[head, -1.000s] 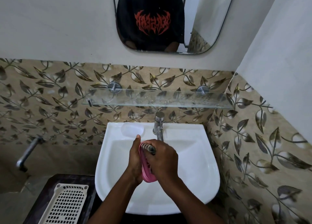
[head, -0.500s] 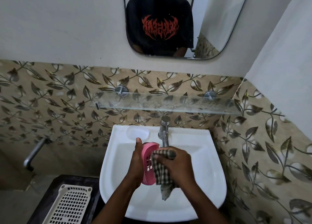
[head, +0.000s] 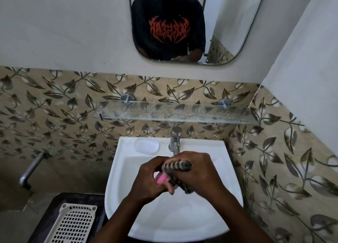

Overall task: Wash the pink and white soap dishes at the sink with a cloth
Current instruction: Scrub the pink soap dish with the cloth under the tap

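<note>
Pink soap dish (head: 161, 178), gripped by the left hand (head: 150, 177) over the sink (head: 117, 178), is being scrubbed with the checked cloth (head: 176, 166) clutched in the right hand (head: 199, 171); the white soap dish (head: 146, 145), behind on the sink ledge, seems unwashed.

Half a second ago the pink soap dish (head: 161, 178) stood broad and open beside the left hand (head: 150, 180); now only a sliver of it shows between the two closed hands. The checked cloth (head: 176, 166), then hanging loose below the right hand (head: 198, 173), is now bunched up against the dish.
</note>
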